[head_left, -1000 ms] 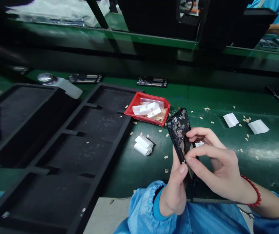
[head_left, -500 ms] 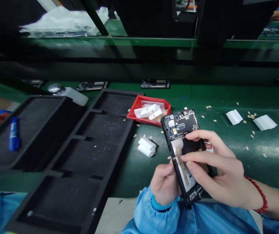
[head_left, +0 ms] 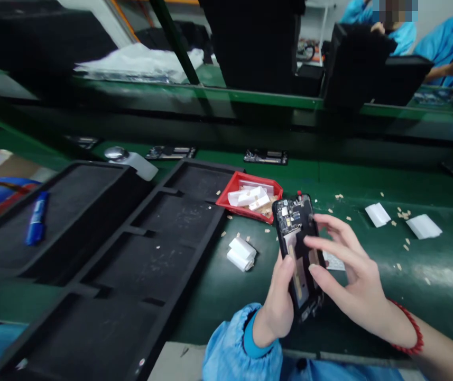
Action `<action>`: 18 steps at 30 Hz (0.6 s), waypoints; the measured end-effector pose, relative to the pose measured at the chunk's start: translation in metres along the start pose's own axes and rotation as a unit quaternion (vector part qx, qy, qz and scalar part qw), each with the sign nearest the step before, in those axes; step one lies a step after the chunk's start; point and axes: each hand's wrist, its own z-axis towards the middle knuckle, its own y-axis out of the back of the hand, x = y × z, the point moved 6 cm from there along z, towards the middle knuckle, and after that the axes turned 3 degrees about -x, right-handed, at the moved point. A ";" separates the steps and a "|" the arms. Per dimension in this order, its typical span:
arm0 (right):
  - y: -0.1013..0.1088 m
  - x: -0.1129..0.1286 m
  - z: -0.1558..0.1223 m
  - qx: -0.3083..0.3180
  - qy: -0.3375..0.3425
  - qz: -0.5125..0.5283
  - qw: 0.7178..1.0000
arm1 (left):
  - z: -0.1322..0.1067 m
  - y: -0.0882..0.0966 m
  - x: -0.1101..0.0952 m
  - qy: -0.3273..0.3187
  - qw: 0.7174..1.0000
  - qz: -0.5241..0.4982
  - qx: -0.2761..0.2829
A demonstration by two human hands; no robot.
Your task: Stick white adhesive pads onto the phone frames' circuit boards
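Observation:
An opened smartphone (head_left: 299,247) with a bare circuit board at its top end is held tilted over the bench. My left hand (head_left: 276,307) is closed around its left edge, the thumb along the side and the other fingers hidden beneath. Over the right side of the phone, my right hand (head_left: 359,286) has its fingers spread, with fingertips at or just above the inner surface; I cannot tell whether they touch. No separate item shows between them. Just beyond the phone lies a red bin (head_left: 226,197) holding white paper pieces and small tan tabs.
A black compartment tray (head_left: 200,270) runs along the left, beside a black block with a blue marker (head_left: 37,218). Folded white papers (head_left: 242,254) and scattered tan tabs lie on the green bench. Several opened phones (head_left: 266,156) line the back; co-workers sit beyond the partition.
The head view has tilted up, showing more of the co-workers. The phone is turned more upright, and my left thumb now lies along its edge. My right fingers have lifted and spread apart.

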 end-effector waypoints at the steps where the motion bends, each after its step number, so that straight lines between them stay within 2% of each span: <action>1: -0.002 -0.008 -0.001 0.008 -0.031 0.010 0.999 | 0.004 0.007 0.000 -0.004 0.999 0.021 -0.026; 3: -0.009 -0.024 -0.002 0.054 -0.102 0.082 0.990 | 0.012 0.019 -0.003 -0.026 0.993 0.078 -0.080; 5: -0.019 -0.036 0.001 0.117 -0.164 0.181 0.963 | 0.018 0.026 -0.006 -0.059 0.982 0.129 -0.126; 7: -0.021 -0.046 0.012 0.144 -0.205 0.231 0.940 | 0.024 0.025 -0.009 -0.089 0.972 0.177 -0.123; 8: -0.017 -0.052 0.021 0.143 -0.217 0.225 0.939 | 0.027 0.024 -0.011 -0.107 0.967 0.203 -0.111; 10: 0.003 -0.069 0.049 0.098 -0.225 0.143 0.959 | 0.030 0.024 -0.015 -0.142 0.955 0.242 -0.095; 12: 0.039 -0.089 0.085 0.004 -0.221 0.000 0.975 | 0.033 0.029 -0.017 -0.160 0.950 0.249 -0.101; 16: 0.105 -0.129 0.153 -0.102 -0.220 -0.153 0.958 | 0.035 0.031 -0.013 -0.171 0.950 0.248 -0.085; 18: 0.122 -0.142 0.179 -0.121 -0.200 -0.222 0.946 | 0.036 0.028 -0.010 -0.177 0.949 0.251 -0.076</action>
